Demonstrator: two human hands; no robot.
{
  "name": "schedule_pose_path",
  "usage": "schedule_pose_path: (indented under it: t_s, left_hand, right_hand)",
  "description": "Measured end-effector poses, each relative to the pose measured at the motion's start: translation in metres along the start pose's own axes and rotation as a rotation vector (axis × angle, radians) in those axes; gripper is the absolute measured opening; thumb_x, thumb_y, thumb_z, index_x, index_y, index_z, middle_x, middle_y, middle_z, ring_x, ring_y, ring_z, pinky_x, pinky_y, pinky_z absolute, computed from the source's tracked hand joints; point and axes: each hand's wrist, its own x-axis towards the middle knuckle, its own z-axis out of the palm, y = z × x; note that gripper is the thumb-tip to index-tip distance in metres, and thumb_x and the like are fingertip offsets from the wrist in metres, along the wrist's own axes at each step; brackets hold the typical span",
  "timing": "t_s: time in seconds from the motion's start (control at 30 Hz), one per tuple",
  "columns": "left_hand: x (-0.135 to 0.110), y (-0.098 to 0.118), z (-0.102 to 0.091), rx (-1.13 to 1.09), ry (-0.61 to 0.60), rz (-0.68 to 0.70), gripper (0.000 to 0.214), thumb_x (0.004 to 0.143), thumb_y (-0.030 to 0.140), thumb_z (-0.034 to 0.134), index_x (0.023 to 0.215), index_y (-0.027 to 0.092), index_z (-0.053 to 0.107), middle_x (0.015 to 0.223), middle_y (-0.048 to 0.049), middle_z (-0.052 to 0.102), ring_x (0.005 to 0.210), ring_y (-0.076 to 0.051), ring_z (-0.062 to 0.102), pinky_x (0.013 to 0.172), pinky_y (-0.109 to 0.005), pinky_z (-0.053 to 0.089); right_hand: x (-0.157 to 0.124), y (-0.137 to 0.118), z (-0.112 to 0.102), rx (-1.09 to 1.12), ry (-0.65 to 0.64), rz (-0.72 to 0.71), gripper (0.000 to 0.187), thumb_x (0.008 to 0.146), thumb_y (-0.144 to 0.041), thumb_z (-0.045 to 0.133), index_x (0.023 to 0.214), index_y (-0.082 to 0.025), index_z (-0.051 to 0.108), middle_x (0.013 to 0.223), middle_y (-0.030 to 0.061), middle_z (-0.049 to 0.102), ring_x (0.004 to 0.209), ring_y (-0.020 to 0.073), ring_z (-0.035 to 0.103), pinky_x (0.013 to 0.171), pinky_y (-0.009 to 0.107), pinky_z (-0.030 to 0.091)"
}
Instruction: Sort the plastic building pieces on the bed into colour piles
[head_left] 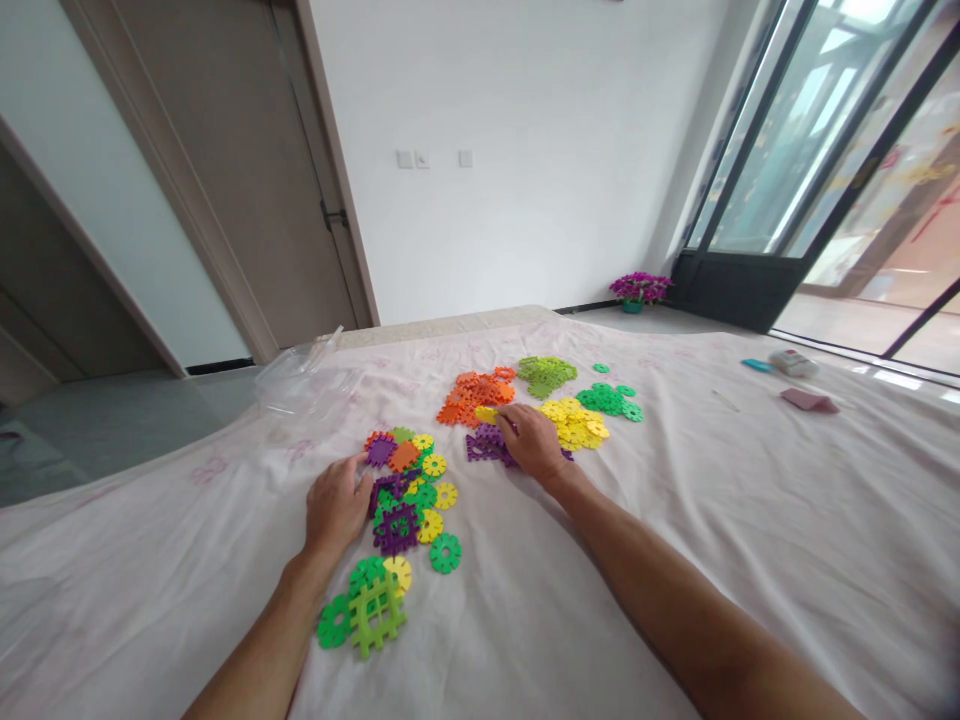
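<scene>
My right hand (534,440) pinches a yellow notched disc (486,413) between thumb and fingers, just in front of the orange square pieces (480,393). Beneath and beside that hand lie purple lattice pieces (486,445), partly covered by it. A heap of yellow discs (576,423) sits to its right. My left hand (337,505) rests at the left edge of a mixed pile, thumb and fingers apart and fingertips by a purple square piece (382,450). That pile includes purple lattices (396,528), green discs (445,552) and yellow discs.
Behind are light green pieces (547,374) and green discs (606,399). Closer to me lies a light green lattice (377,612) with more discs. Clear plastic packaging (304,375) is at the back left. A pink folded item (810,400) is far right on the pale cloth (540,610).
</scene>
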Motion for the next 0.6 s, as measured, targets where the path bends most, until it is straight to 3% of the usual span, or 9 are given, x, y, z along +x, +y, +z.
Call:
schedule_pose_path:
  t_s: [0.17, 0.33, 0.5, 0.6]
  left_hand:
    - [0.0, -0.001, 0.001, 0.002, -0.006, 0.0, 0.04, 0.089, 0.031, 0.039, 0.121, 0.018, 0.059, 0.123, -0.008, 0.064, 0.115, -0.023, 0.056, 0.101, -0.036, 0.038]
    - [0.0, -0.001, 0.002, 0.004, -0.009, -0.012, 0.04, 0.089, 0.032, 0.04, 0.121, 0.019, 0.059, 0.123, -0.0075, 0.064, 0.115, -0.023, 0.056, 0.101, -0.036, 0.039]
    - [0.0, 0.002, -0.001, 0.014, -0.01, -0.017, 0.04, 0.089, 0.032, 0.04, 0.121, 0.019, 0.06, 0.123, -0.0079, 0.064, 0.114, -0.023, 0.056, 0.1, -0.036, 0.039]
    - [0.0, 0.003, -0.002, 0.017, -0.021, -0.018, 0.041, 0.089, 0.031, 0.039, 0.122, 0.018, 0.059, 0.123, -0.008, 0.064, 0.114, -0.024, 0.056, 0.1, -0.036, 0.039]
  right_hand:
    - [0.008, 0.034, -0.014, -0.14, 0.096, 0.232, 0.025, 0.094, -0.031, 0.045, 0.092, -0.021, 0.069, 0.093, 0.0048, 0.071, 0.087, 0.0183, 0.061, 0.075, 0.027, 0.038]
    - [0.008, 0.058, -0.022, -0.255, 0.067, 0.415, 0.028, 0.093, -0.03, 0.045, 0.097, -0.022, 0.071, 0.094, 0.0064, 0.071, 0.087, 0.0199, 0.06, 0.074, 0.028, 0.037]
    - [0.007, 0.055, -0.018, -0.212, 0.175, 0.309, 0.029, 0.092, -0.024, 0.046, 0.111, -0.021, 0.068, 0.108, 0.0081, 0.067, 0.1, 0.023, 0.055, 0.088, 0.033, 0.038]
    - [0.005, 0.036, -0.008, -0.041, 0.115, 0.123, 0.026, 0.092, -0.022, 0.046, 0.106, -0.021, 0.068, 0.105, 0.0078, 0.066, 0.099, 0.0215, 0.055, 0.09, 0.033, 0.04]
